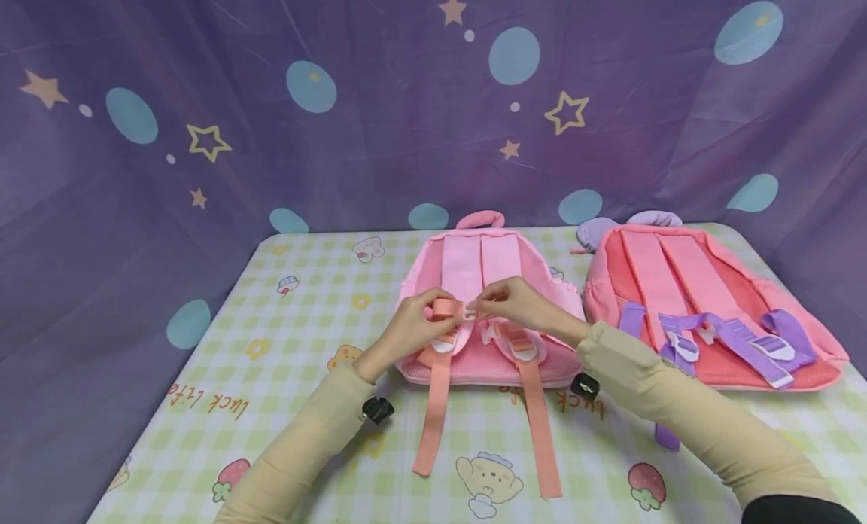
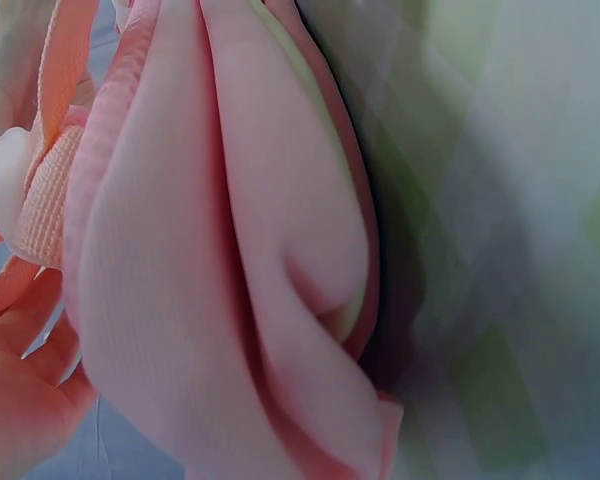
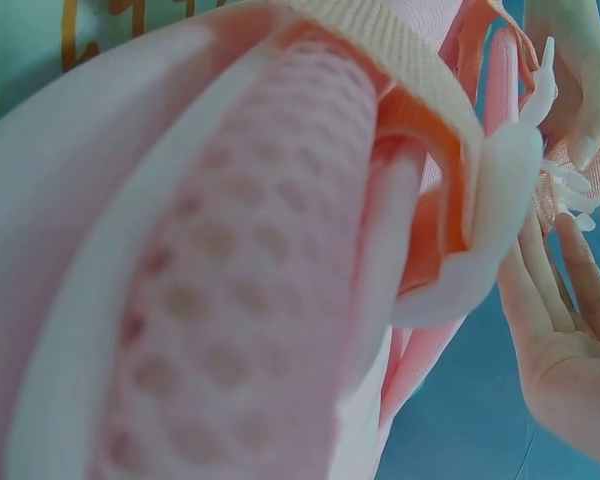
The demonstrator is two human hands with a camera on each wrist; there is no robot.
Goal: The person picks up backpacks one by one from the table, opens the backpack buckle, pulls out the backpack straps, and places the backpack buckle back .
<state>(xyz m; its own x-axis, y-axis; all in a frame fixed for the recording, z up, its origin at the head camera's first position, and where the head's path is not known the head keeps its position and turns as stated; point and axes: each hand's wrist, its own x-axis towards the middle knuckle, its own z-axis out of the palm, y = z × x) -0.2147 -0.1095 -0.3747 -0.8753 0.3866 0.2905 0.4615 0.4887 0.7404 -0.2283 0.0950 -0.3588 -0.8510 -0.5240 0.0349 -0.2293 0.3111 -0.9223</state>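
Observation:
A pink backpack [image 1: 427, 264] lies on the table with its shoulder straps facing up. My left hand [image 1: 421, 322] grips an orange webbing strap [image 1: 447, 309], which bends in a loop near the thumb. At that strap's end sits a white plastic buckle piece [image 1: 470, 312], pinched by the fingertips of my right hand [image 1: 520, 304]. Its white prongs [image 3: 570, 190] show between the fingers in the right wrist view. Just below the right hand lies another white buckle piece [image 1: 489, 333] on the other strap. Two orange strap tails [image 1: 436, 418] hang toward the table's front.
To the right lies a coral pink backpack [image 1: 684, 283] with purple straps [image 1: 738, 339] and a small lilac pouch [image 1: 596, 232]. A green checked cloth with cartoon prints covers the table [image 1: 271, 426]. Behind hangs a purple curtain [image 1: 406, 147] with stars and ovals.

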